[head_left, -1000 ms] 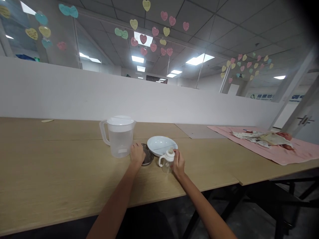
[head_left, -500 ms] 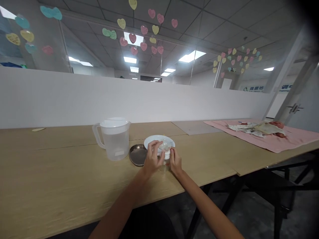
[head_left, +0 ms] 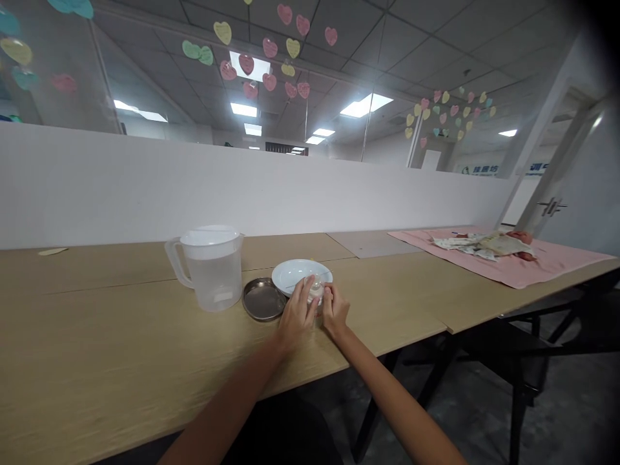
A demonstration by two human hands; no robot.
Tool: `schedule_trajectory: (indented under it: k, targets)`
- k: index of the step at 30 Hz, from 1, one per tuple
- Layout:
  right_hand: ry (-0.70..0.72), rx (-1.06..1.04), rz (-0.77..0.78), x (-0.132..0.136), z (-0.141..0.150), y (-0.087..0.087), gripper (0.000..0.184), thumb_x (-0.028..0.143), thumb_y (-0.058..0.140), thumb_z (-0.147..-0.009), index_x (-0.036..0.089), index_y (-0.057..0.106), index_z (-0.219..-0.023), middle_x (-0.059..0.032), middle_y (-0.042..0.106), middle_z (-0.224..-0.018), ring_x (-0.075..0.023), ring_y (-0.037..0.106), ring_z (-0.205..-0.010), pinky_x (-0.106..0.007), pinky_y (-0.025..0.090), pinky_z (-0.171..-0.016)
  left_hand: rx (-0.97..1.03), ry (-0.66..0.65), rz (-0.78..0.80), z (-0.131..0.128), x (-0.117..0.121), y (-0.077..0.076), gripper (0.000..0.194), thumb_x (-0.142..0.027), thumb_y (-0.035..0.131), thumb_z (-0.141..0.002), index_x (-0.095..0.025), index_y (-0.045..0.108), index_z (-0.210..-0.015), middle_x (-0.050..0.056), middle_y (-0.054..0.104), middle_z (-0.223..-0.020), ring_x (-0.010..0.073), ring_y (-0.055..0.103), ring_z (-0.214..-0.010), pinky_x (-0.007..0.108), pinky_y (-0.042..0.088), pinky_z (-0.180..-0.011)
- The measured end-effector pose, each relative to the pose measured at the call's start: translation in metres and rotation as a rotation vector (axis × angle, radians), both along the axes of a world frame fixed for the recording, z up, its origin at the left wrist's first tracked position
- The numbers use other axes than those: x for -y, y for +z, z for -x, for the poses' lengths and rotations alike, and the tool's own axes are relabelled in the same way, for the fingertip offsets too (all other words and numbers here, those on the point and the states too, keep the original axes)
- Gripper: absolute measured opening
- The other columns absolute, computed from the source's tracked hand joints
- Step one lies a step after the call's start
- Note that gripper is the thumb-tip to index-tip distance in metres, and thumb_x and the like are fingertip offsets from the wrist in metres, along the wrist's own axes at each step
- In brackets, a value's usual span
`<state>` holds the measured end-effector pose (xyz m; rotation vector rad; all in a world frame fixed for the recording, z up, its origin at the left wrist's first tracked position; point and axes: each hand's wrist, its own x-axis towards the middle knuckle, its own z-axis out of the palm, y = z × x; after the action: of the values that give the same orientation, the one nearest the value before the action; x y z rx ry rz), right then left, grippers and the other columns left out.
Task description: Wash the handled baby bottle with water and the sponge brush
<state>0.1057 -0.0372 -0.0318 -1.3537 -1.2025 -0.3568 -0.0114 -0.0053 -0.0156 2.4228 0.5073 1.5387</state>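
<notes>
I've got left forearm [head_left: 237, 389] angled toward 1 o'clock, right forearm [head_left: 382, 386] toward 11, left hand [head_left: 295, 312] grasping the bottle [head_left: 315, 292] near its top, fingers curled, right hand [head_left: 335, 309] pinching its side, bottle between them, bowl [head_left: 287, 276] at its 11.

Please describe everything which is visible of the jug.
The jug stands upright on the table, left of the metal dish. It looks like translucent plastic, with a loop handle on its left, a spout on its right and a pale patch low in front. Neither the left hand nor the right hand touches it. Its contents are unclear.
</notes>
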Motion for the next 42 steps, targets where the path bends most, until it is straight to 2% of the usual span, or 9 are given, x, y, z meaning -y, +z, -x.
schedule_trajectory:
  k: [3,6,12,22,28,32,35,40,42]
  targets:
    - [0.019,0.002,-0.055,0.000,-0.001,0.001,0.031,0.033,0.033,-0.087,0.016,0.054,-0.103,-0.0081,0.064,-0.090,-0.0191,0.060,-0.079,-0.029,0.044,-0.068,0.024,-0.016,0.101,0.000,0.001,-0.001,0.056,-0.029,0.040,-0.087,-0.019,0.014,-0.137,0.013,0.041,-0.131,0.0201,0.041,-0.119,0.035,0.036,-0.098]
    - [0.066,0.107,-0.143,0.000,-0.003,0.004,0.036,0.030,0.035,-0.086,0.016,0.045,-0.118,-0.0111,0.058,-0.110,-0.0211,0.054,-0.100,-0.036,0.042,-0.084,0.018,-0.037,0.132,0.002,0.001,0.002,0.056,-0.031,0.042,-0.086,-0.019,0.018,-0.136,0.012,0.041,-0.131,0.0203,0.043,-0.118,0.036,0.037,-0.097]
    - [0.023,0.257,-0.222,0.000,-0.004,0.008,0.032,0.025,0.046,-0.081,0.018,0.048,-0.112,-0.0071,0.063,-0.096,-0.0202,0.059,-0.088,-0.049,0.028,-0.097,0.007,-0.070,0.097,0.002,0.002,0.003,0.051,-0.028,0.038,-0.088,-0.020,0.022,-0.135,0.011,0.042,-0.129,0.0206,0.039,-0.120,0.037,0.035,-0.099]
    - [0.045,0.262,-0.233,-0.005,-0.006,0.006,0.029,0.025,0.046,-0.078,0.019,0.045,-0.106,-0.0033,0.059,-0.083,-0.0183,0.058,-0.075,-0.050,0.028,-0.095,0.079,-0.043,0.065,0.001,-0.002,-0.002,0.048,-0.028,0.045,-0.084,-0.019,0.033,-0.130,0.010,0.047,-0.126,0.0191,0.046,-0.113,0.036,0.038,-0.095]
    - [0.037,0.245,-0.199,-0.005,-0.007,0.002,0.032,0.028,0.042,-0.079,0.018,0.043,-0.110,-0.0052,0.058,-0.087,-0.0200,0.055,-0.079,-0.050,0.030,-0.094,0.057,0.010,0.039,0.002,-0.007,-0.001,0.048,-0.031,0.046,-0.083,-0.019,0.036,-0.128,0.010,0.050,-0.123,0.0194,0.048,-0.111,0.037,0.038,-0.095]
    - [0.152,0.079,-0.143,-0.001,-0.009,-0.002,0.032,0.030,0.039,-0.083,0.018,0.042,-0.113,-0.0081,0.056,-0.092,-0.0207,0.054,-0.087,-0.040,0.042,-0.080,-0.048,0.005,-0.003,0.008,-0.010,0.002,0.059,-0.034,0.051,-0.079,-0.021,0.030,-0.132,0.009,0.050,-0.124,0.0207,0.048,-0.109,0.042,0.032,-0.099]
    - [0.268,0.014,-0.089,0.002,-0.010,-0.003,0.040,0.034,0.042,-0.083,0.018,0.037,-0.120,-0.0092,0.055,-0.099,-0.0201,0.054,-0.089,-0.037,0.044,-0.079,-0.075,0.013,0.021,0.008,-0.011,0.001,0.076,-0.036,0.057,-0.073,-0.018,0.020,-0.136,0.011,0.046,-0.126,0.0234,0.045,-0.112,0.043,0.033,-0.099]
    - [0.154,0.002,-0.001,0.001,-0.007,0.006,0.044,0.043,0.054,-0.074,0.018,0.050,-0.110,-0.0091,0.056,-0.095,-0.0224,0.051,-0.088,-0.039,0.041,-0.080,-0.079,0.014,0.044,0.002,-0.010,-0.005,0.075,-0.029,0.058,-0.070,-0.014,0.022,-0.134,0.014,0.045,-0.126,0.0247,0.043,-0.114,0.041,0.037,-0.095]
    - [0.199,-0.084,0.052,0.000,-0.006,0.012,0.038,0.046,0.051,-0.076,0.017,0.055,-0.100,-0.0077,0.058,-0.089,-0.0216,0.051,-0.085,-0.037,0.041,-0.077,-0.065,0.021,0.060,0.000,-0.009,-0.006,0.075,-0.029,0.059,-0.069,-0.015,0.023,-0.133,0.013,0.046,-0.124,0.0238,0.045,-0.112,0.039,0.039,-0.093]
